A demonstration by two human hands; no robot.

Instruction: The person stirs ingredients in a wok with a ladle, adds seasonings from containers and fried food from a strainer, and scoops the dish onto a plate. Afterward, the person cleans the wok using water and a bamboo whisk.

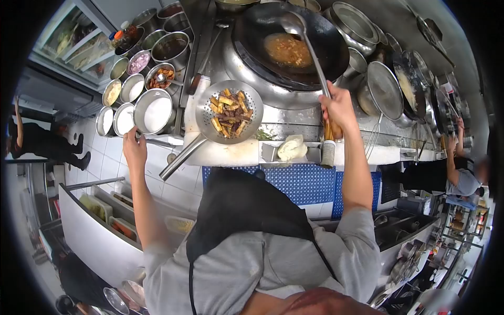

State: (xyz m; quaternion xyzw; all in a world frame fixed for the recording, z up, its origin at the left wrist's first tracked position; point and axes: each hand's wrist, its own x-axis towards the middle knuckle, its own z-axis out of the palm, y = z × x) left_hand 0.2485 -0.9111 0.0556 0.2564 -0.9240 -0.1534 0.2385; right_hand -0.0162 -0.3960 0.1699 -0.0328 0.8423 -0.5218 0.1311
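- The right hand [337, 107] is closed around the shaft of a long-handled steel ladle [313, 55], its shiny rounded bowl over the far side of a wide black wok.
- That wok [252, 39] has a dark, smooth, sloping wall; a brownish-orange, glossy liquid with small pale lumps [287, 50] pools at its bottom.
- The left hand [135, 149] is at the near rim of a round, brushed-steel pot of smooth white contents [153, 111]; its fingertips are partly hidden — I cannot tell whether they grip or only touch.
- A round steel strainer punched with small holes [255, 107] lies between the hands, just below the wok, its bare tubular handle angled toward the lower left.
- Inside it, rough-edged yellow and dark-brown strips [229, 113] sit in a loose heap.
- A crumpled, creamy-white wad [292, 148] rests in a shallow rectangular metal tray [269, 153]; whether it is cloth is hard to make out.
- Bottles with coloured caps [119, 35] stand at upper left — any labels are too small to read.
- Two dark-clad people, one [44, 140] at the left edge and another [436, 176] at the right, are distorted by the lens.
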